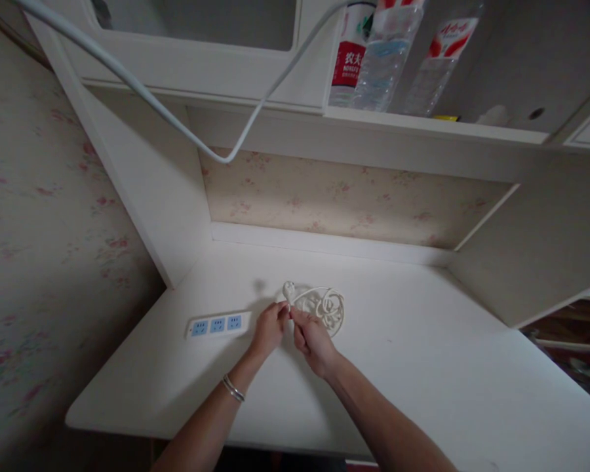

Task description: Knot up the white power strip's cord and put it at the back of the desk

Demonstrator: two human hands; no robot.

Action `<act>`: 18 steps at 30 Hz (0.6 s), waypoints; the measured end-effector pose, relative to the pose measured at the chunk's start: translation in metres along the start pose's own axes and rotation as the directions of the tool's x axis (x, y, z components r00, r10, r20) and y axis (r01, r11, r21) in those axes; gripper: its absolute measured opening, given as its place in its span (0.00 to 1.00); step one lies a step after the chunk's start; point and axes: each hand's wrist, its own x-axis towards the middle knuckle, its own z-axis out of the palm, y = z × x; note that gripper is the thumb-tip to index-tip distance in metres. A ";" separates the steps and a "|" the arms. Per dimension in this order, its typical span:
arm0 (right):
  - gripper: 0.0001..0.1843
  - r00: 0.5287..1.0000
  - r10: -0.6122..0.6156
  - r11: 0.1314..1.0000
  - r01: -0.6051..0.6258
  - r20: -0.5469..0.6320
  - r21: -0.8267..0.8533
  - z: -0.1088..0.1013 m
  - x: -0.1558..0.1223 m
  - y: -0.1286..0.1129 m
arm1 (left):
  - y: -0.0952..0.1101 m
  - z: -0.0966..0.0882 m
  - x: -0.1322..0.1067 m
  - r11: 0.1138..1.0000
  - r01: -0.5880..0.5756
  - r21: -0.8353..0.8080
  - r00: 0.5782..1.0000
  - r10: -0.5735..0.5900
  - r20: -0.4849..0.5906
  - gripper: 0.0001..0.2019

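Observation:
A white power strip (pixel 219 325) with three blue sockets lies on the white desk (pixel 423 367). Its thin white cord (pixel 324 309) lies in a loose coil just right of my hands, with the plug (pixel 288 289) sticking up at the coil's left end. My left hand (pixel 268 330), a bracelet on its wrist, is closed and pinches the cord right below the plug. My right hand (pixel 312 339) is closed too and grips the cord beside it, the fingertips of both hands almost touching.
A thick white cable (pixel 177 124) hangs across the upper cabinet front. Three plastic water bottles (pixel 388 52) stand on the shelf above. Floral wallpaper covers the left wall and the back panel. A cabinet side panel closes off the desk on the right.

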 end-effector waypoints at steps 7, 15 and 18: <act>0.19 0.997 -0.011 0.973 0.028 -0.075 0.227 0.017 0.021 0.030 | 0.005 0.003 -0.009 0.971 0.129 -0.202 0.987 -0.146 -0.070 0.15; 0.16 0.934 -0.099 0.993 0.069 -0.344 -0.098 0.007 0.022 0.036 | 0.007 0.006 -0.010 0.951 0.166 -0.261 0.977 -0.195 -0.087 0.16; 0.16 0.942 -0.077 0.991 0.038 -0.328 -0.125 -0.005 0.024 0.037 | 0.007 0.007 -0.011 0.980 0.091 -0.177 0.994 -0.101 -0.049 0.18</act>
